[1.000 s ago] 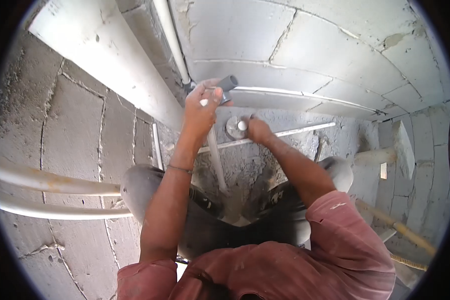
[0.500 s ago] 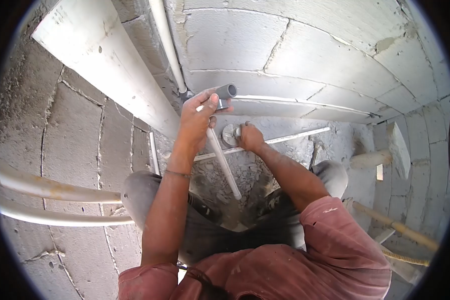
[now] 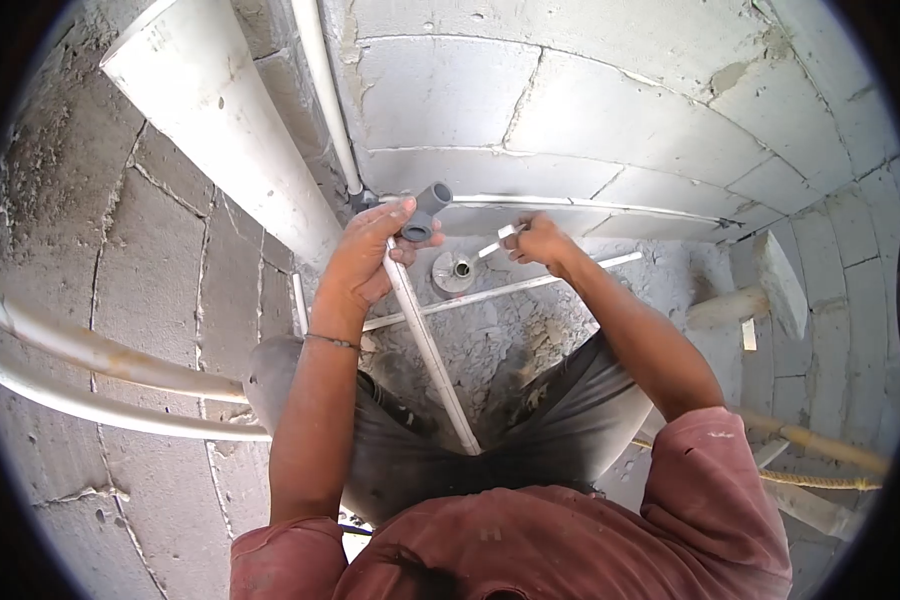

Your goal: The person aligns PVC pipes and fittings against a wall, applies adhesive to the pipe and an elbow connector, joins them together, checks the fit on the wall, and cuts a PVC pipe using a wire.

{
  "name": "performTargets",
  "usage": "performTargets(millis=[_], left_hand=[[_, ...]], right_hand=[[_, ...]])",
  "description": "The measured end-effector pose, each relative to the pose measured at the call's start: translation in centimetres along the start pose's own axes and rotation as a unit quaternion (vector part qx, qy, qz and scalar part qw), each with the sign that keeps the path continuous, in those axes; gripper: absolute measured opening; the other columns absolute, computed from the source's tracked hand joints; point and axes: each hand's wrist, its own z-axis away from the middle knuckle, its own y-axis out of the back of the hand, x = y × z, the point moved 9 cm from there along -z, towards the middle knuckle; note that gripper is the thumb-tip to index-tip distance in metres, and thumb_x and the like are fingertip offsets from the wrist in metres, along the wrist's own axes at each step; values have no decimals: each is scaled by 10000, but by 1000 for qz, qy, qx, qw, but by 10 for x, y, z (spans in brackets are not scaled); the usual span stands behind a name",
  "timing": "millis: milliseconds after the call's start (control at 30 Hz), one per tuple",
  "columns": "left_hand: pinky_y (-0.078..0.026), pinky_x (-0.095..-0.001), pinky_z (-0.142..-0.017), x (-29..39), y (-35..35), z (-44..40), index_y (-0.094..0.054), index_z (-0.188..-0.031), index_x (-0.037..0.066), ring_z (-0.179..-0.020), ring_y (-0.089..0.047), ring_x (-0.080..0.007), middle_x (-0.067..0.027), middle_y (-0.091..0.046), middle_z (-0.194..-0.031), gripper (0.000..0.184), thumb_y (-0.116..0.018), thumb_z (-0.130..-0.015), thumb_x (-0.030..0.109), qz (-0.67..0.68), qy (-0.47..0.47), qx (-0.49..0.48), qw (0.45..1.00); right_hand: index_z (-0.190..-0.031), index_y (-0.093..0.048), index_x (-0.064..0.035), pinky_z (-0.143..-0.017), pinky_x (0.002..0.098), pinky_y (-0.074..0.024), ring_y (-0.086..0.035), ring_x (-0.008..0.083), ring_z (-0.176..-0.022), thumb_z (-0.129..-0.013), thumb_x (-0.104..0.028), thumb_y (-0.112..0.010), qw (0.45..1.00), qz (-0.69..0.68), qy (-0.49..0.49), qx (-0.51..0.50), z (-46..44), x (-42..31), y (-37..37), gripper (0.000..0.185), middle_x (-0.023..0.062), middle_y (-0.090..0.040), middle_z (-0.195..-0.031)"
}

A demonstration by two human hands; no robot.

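Note:
My left hand [image 3: 363, 258] is closed around a grey pipe tee [image 3: 436, 197], with two of its open ends showing. The same hand grips the upper end of a white plastic pipe [image 3: 431, 350], which slants down towards my lap. Whether the pipe sits inside the fitting is hidden by my fingers. In my right hand [image 3: 542, 243] is a white applicator cap [image 3: 507, 232], its pale stem pointing left and down. Just below and left of it, a round can [image 3: 451, 277] stands uncapped on the floor, its dark mouth showing.
A long white pipe [image 3: 590, 270] lies across the rubble floor behind the can. A wide white pipe [image 3: 220, 110] leans at the left, near a thin upright pipe [image 3: 327, 95]. Pale block walls [image 3: 430, 90] rise ahead, and two curved pipes [image 3: 120, 350] extend from the left.
My right hand has lifted the applicator cap off the can and moved right. My left hand has shifted slightly down and left, turning the tee so a second opening shows.

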Motion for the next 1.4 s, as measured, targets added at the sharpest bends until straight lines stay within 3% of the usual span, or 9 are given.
performTargets(millis=[267,367,633,900,1033,1167,1200,1333,1400], left_hand=[[-387,-200,-490,-12,-12,-7,-662,-1199,-92,-751,-674,-131,-157,-741,-957,462,-739,-989,312,-95,15,5,995],[-377,-209,-491,-15,-19,-8,-666,-1195,-97,-722,-644,-113,-150,-747,-946,474,-739,-989,324,-97,20,6,995],[-401,-186,-483,-7,-26,-2,-671,-1198,-87,-748,-657,-102,-130,-745,-947,463,-739,-990,321,-90,18,-21,996],[-420,-211,-534,-2,-20,-2,-708,-1200,-38,-828,-643,-94,-83,-732,-1052,458,-791,-950,337,-155,-6,-34,987],[-508,-247,-738,20,-32,2,-719,-1215,-14,-933,-640,-106,-49,-715,-1077,413,-797,-946,288,-277,-124,-45,952],[-502,-293,-955,38,-59,13,-712,-1254,3,-973,-627,-114,-29,-708,-1073,434,-792,-947,300,-361,-203,-64,908],[-502,-293,-955,37,-61,13,-712,-1254,3,-973,-627,-114,-29,-708,-1073,434,-792,-947,300,-363,-204,-66,907],[-475,-222,-707,40,-53,13,-716,-1258,22,-838,-612,-61,-24,-713,-975,448,-788,-948,337,-331,-234,-54,912],[-439,-199,-620,38,-48,10,-714,-1268,28,-790,-605,-43,-21,-714,-937,455,-784,-952,347,-323,-219,-46,920]], right_hand=[[-1211,-666,8,-796,270,-557,-673,119,-887,-906,31,-744,918,-180,344,76,181,-130,73,316,63,-714,-976],[-1242,-650,14,-824,274,-561,-667,109,-911,-899,35,-755,899,-165,398,72,205,-149,73,360,59,-716,-1008],[-1261,-651,10,-821,287,-558,-659,110,-922,-870,-14,-794,877,-78,460,118,209,-154,71,416,65,-711,-1016],[-1236,-679,-32,-804,415,-554,-698,320,-902,-806,-4,-741,795,203,537,197,252,-183,56,436,178,-687,-1078],[-1216,-679,-8,-792,398,-554,-709,300,-892,-798,7,-755,803,200,534,174,259,-184,52,425,172,-692,-1011],[-1186,-672,38,-746,357,-561,-718,268,-807,-782,-7,-798,885,-8,457,85,238,-167,58,426,166,-697,-926],[-1173,-670,53,-726,344,-564,-719,257,-778,-776,-15,-811,895,-100,429,67,230,-160,60,427,164,-699,-908],[-1161,-674,56,-693,341,-565,-716,254,-740,-773,-36,-828,856,-71,486,163,250,-161,65,428,163,-704,-927],[-1152,-677,57,-688,341,-566,-719,259,-742,-778,-36,-823,821,102,516,224,276,-173,59,412,161,-702,-923]])
